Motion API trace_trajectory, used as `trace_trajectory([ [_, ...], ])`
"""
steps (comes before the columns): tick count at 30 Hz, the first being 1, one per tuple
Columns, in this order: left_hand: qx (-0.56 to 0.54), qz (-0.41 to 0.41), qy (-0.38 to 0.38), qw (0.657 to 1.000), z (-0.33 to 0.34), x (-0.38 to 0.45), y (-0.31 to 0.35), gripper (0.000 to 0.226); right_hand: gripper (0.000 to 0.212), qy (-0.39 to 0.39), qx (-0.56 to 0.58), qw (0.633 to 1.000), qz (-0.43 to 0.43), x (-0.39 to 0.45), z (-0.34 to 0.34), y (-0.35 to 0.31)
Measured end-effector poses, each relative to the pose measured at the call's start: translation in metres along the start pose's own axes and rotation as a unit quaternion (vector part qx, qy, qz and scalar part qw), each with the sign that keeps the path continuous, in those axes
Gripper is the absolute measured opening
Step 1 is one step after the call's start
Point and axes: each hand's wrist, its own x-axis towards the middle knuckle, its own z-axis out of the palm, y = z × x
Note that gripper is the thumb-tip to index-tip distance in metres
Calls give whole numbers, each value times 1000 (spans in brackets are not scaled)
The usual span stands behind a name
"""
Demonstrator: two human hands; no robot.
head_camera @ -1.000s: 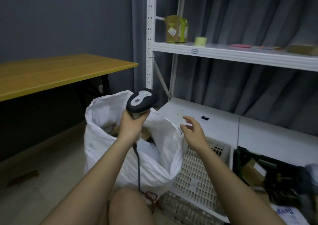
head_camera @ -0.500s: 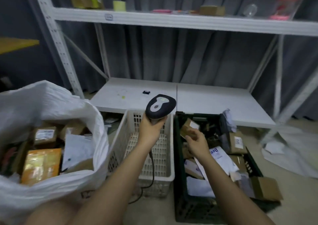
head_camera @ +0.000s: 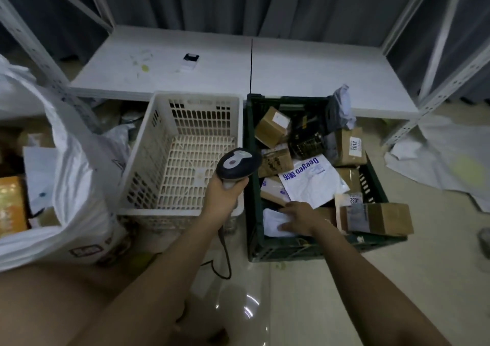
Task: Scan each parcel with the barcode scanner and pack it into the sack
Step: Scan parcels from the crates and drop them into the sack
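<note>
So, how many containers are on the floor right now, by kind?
White sack: 1
White basket: 1
Green crate: 1
Total: 3

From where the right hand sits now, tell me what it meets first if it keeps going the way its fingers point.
The right hand already touches the white soft parcel in the dark green crate; beyond it, probably the crate's left wall.
</note>
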Motion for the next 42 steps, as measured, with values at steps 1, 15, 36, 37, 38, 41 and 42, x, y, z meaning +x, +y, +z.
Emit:
trace_trajectory([
  [1, -1, -5, -1, 1000, 0, -1, -5, 50, 53, 26, -37, 999, 3, 5, 5, 1],
  [15, -15, -11, 17, 1000, -15, -18, -18, 34, 54, 91, -181, 979, 13, 3, 8, 9],
  [36, -112, 41, 112, 986, -122, -42, 40, 53, 30, 147, 565, 800, -138, -50, -26, -202],
  [37, -105, 43, 124, 986, -128, -43, 40, 52, 29, 128, 574, 796, -144, -49, -26, -207],
  [38, -103, 45, 134, 985, -133, -43, 40, 53, 28, 119, 575, 796, -147, -49, -29, -213],
  [41, -97, 50, 161, 981, -144, -40, 43, 54, 24, 157, 557, 805, -131, -46, -43, -227],
  [42, -88, 53, 163, 981, -145, -39, 44, 54, 33, 167, 562, 800, -126, -46, -51, -233],
])
